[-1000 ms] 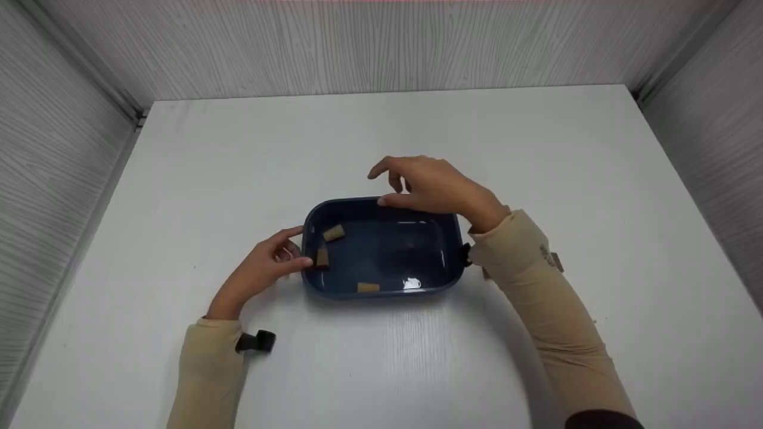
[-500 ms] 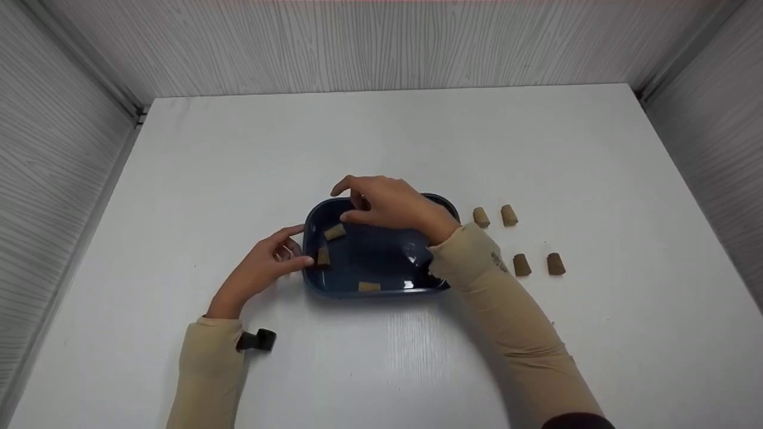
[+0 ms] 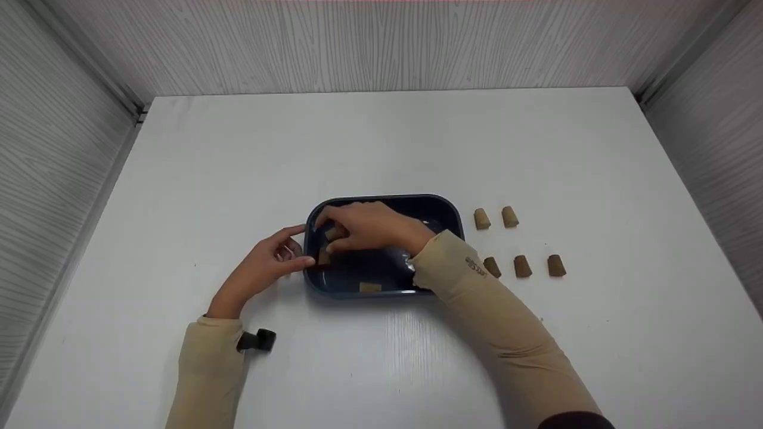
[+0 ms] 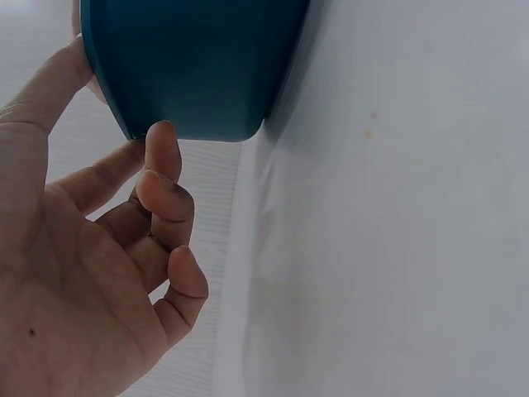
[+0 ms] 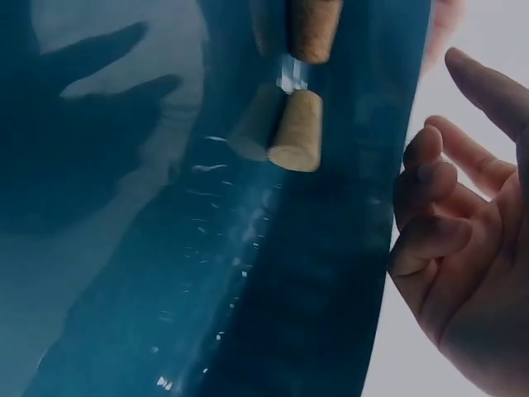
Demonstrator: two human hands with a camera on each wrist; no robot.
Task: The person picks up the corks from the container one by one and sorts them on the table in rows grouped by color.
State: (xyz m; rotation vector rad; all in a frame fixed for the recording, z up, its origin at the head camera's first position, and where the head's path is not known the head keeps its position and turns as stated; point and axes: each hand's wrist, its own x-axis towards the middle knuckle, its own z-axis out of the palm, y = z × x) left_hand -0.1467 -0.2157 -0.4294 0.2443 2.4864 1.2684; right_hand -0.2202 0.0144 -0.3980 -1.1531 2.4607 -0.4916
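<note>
A deep blue rectangular tray [image 3: 354, 269] stands on the white table. My left hand [image 3: 262, 265] holds its left end, thumb over the rim and index finger against the outside; the other fingers hang curled in the left wrist view. My right hand [image 3: 372, 226] reaches down inside the tray's left part. Its thumb and index finger stand apart around a tapered cork stopper [image 3: 331, 233], partly hidden. Just in front lies a darker cork [image 3: 323, 257], and another cork [image 3: 369, 287] rests by the near wall. Corks [image 5: 297, 132] also show in the right wrist view, with no fingers on them.
Right of the tray, several corks are set out on the table: light ones such as this cork [image 3: 509, 217] behind, darker ones such as this cork [image 3: 556, 266] in front. The right sleeve [image 3: 477, 292] crosses the tray's near right corner. Grey wood-grain panels [image 3: 381, 47] enclose the table.
My right hand has come left and down from above the tray's far rim to the corks inside. The corks on the right have come out from behind the sleeve. The left hand stays put.
</note>
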